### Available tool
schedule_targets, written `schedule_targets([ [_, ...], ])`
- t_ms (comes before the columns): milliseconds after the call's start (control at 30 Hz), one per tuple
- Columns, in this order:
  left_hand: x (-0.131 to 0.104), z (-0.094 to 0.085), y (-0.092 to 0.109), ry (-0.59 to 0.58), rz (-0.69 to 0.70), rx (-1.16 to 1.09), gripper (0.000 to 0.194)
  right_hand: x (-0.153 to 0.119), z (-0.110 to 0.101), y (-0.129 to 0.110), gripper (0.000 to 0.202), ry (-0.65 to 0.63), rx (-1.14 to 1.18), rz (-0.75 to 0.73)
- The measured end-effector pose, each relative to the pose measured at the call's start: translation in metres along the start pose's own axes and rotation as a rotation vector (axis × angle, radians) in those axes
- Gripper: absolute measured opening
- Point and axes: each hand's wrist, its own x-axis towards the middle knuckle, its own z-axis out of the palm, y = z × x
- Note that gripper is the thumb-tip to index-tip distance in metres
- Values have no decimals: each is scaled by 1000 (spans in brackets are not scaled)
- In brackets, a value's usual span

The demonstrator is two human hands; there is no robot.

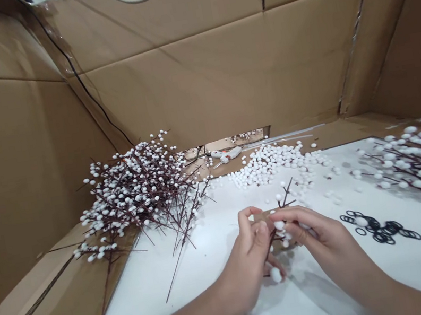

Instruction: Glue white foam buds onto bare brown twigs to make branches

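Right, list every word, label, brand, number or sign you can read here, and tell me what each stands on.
None: no text can be read anywhere.
The cardboard wall shows no legible print.
The glue gun appears too small to tell whether it bears any marking.

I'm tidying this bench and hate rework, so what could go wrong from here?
The left hand and right hand work right at the berried twig, so a white ball might get knocked off. Reaching forward could scatter the loose white balls. The glue gun may be hot, though I can't tell; touching its nozzle might burn.
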Motion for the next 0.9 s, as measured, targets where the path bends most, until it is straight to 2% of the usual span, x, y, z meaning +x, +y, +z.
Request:
schedule_targets([
  [100,7,-12,11,38,32,55,42,-2,0,-2,24,-58,-30,-63],
  [167,12,-19,18,4,24,83,38,-2,1,-4,24,-98,-45,-121],
  [300,17,-22,21,-105,-119,20,31,-4,4,-7,25,-149,-64,-210],
  [433,17,-20,21,-127,-194,-11,30,-8,9,-6,32,-200,-127,-298],
  [600,17,-21,23,-84,-111,7,29,-14,6,6,45,-152,-232,-370],
  [667,17,-23,22,-64,-60,5,30,-13,0,9,39,-68,-221,-370],
  [733,17,-25,21,-48,-37,-5,32,-8,-8,8,25,85,-164,-298],
  [800,18,-27,19,-45,-44,-29,33,0,-14,4,22,214,-13,-103],
  [833,18,-28,17,-50,-56,-50,33,5,-16,2,26,221,109,23],
  [900,19,-29,15,-71,-83,-92,34,13,-18,-2,32,135,382,287],
])
